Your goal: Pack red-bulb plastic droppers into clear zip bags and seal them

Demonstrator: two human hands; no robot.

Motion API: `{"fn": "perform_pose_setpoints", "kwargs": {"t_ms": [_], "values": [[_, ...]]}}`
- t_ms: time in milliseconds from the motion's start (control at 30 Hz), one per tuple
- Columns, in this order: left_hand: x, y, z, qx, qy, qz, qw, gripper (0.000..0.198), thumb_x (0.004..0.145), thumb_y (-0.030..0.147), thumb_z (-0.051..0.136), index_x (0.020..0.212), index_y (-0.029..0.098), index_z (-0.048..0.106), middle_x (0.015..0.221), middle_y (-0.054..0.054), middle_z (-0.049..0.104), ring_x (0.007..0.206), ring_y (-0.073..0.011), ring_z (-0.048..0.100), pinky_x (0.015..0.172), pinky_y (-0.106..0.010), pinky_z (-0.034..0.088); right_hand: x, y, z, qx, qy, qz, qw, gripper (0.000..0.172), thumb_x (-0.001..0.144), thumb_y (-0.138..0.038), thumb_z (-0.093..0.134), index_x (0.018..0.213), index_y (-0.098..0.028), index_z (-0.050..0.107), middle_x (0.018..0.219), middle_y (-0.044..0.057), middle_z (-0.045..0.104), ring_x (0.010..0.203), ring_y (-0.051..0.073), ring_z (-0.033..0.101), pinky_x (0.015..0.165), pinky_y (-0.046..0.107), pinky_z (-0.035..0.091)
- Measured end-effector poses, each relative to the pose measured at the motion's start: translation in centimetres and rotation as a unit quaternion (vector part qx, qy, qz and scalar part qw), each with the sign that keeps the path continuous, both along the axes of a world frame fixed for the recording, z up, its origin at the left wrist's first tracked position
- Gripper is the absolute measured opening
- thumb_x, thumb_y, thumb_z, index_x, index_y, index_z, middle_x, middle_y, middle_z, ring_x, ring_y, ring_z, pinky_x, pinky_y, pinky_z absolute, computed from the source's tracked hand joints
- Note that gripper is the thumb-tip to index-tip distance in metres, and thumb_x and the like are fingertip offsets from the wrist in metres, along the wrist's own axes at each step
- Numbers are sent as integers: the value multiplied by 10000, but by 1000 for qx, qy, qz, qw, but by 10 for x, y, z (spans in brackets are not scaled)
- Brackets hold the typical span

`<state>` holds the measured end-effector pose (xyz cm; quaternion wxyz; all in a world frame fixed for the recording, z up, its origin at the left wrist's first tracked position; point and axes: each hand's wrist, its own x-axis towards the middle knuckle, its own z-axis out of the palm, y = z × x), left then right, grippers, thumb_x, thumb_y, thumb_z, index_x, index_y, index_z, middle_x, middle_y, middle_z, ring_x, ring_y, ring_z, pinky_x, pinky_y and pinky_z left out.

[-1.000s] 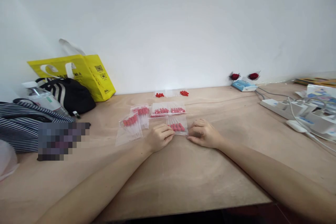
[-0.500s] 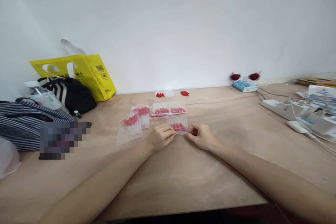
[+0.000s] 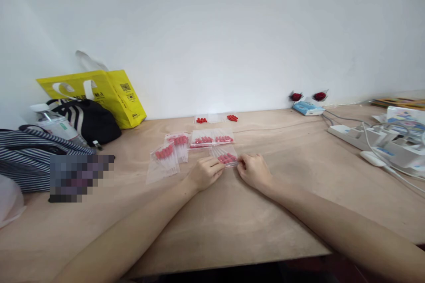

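A clear plastic bag point(image 3: 227, 158) with several red-tipped white sticks lies between my hands, its near edge toward me. My left hand point(image 3: 206, 173) pinches that edge at its left corner. At the right corner, my right hand point(image 3: 255, 170) is closed with its fingertips on the bag's edge. Just beyond are two similar filled bags side by side, a left one point(image 3: 202, 139) and a right one point(image 3: 224, 137). To the left, another filled bag point(image 3: 163, 159) overlaps one more bag point(image 3: 181, 146).
Two small groups of red pieces, a left group point(image 3: 201, 120) and a right group point(image 3: 233, 118), lie on clear plastic near the wall. A yellow bag point(image 3: 129, 101), black bag point(image 3: 96, 119) and bottle point(image 3: 59, 126) stand left. A power strip point(image 3: 348, 135) with cables lies right.
The right hand has rolled over, its fingers now curled downward at the bag's right corner. The bag has tilted slightly between the hands. The left hand has barely shifted.
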<state>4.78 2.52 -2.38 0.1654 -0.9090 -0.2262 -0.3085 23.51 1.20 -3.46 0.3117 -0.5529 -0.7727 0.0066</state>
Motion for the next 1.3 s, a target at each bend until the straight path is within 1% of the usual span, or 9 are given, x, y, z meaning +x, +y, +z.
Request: {"fn": "perform_pose_setpoints", "kwargs": {"t_ms": [100, 233, 333, 467, 567, 767, 967, 1133, 1300], "values": [[0, 0, 0, -24, 11, 9, 1000, 204, 834, 189, 424, 767, 158, 614, 694, -32, 618, 619, -121, 565, 574, -232, 460, 2, 0, 2, 12, 13, 18, 1000, 118, 672, -99, 443, 650, -169, 536, 605, 31, 605, 569, 145, 544, 616, 265, 356], [-1, -1, 0, -47, -2, 11, 999, 202, 833, 205, 435, 757, 160, 616, 711, -34, 615, 642, -120, 565, 593, -231, 461, 8, 1, 1, -46, 127, 49, 990, 94, 634, -120, 465, 626, -183, 535, 571, -20, 577, 510, 104, 515, 519, 204, 368], [-1, 0, 0, -53, -6, 8, 999, 202, 832, 200, 440, 746, 163, 619, 702, -29, 612, 636, -116, 559, 590, -226, 457, 11, 3, -1, -57, 146, 57, 986, 63, 620, -144, 496, 605, -186, 540, 587, -22, 580, 528, 106, 515, 510, 201, 376], [-2, 0, -1, -45, -5, 6, 999, 209, 835, 185, 431, 755, 156, 622, 695, -31, 609, 634, -117, 554, 592, -227, 457, 10, 7, -6, -67, 143, 23, 987, 105, 621, -138, 498, 665, -188, 579, 623, -7, 604, 558, 119, 536, 537, 219, 391], [-2, 0, -1, -33, -6, 0, 999, 202, 834, 175, 433, 763, 149, 621, 693, -32, 607, 631, -117, 549, 589, -226, 457, 8, 9, -7, -70, 139, 8, 988, 108, 620, -134, 492, 641, -189, 582, 638, 3, 611, 574, 126, 542, 551, 229, 393], [-2, 1, -2, -20, -12, -8, 1000, 187, 828, 171, 446, 762, 142, 619, 689, -33, 602, 619, -114, 541, 576, -223, 453, 6, 6, 0, -99, 202, -22, 974, 77, 601, -138, 481, 600, -183, 544, 568, -17, 590, 507, 108, 517, 505, 211, 378], [-3, 2, -4, -20, -5, -8, 1000, 183, 824, 154, 443, 770, 142, 618, 684, -30, 601, 623, -119, 544, 580, -225, 455, 2, 5, 2, -101, 246, -23, 964, 120, 590, -151, 466, 652, -170, 567, 535, -19, 555, 475, 102, 494, 461, 197, 360], [-3, 2, -4, -27, -8, -9, 1000, 198, 834, 164, 428, 777, 142, 617, 692, -29, 603, 633, -115, 552, 588, -220, 458, 3, 7, 0, -67, 217, 2, 974, 131, 584, -136, 448, 659, -172, 549, 503, -42, 478, 467, 95, 449, 465, 197, 339], [-3, 3, -5, -20, -5, -7, 1000, 195, 830, 160, 430, 778, 146, 618, 688, -28, 601, 620, -114, 544, 577, -220, 453, 3, 8, -2, -42, 212, 15, 976, 145, 574, -117, 442, 667, -175, 538, 542, -31, 504, 497, 100, 462, 496, 204, 352]]}}
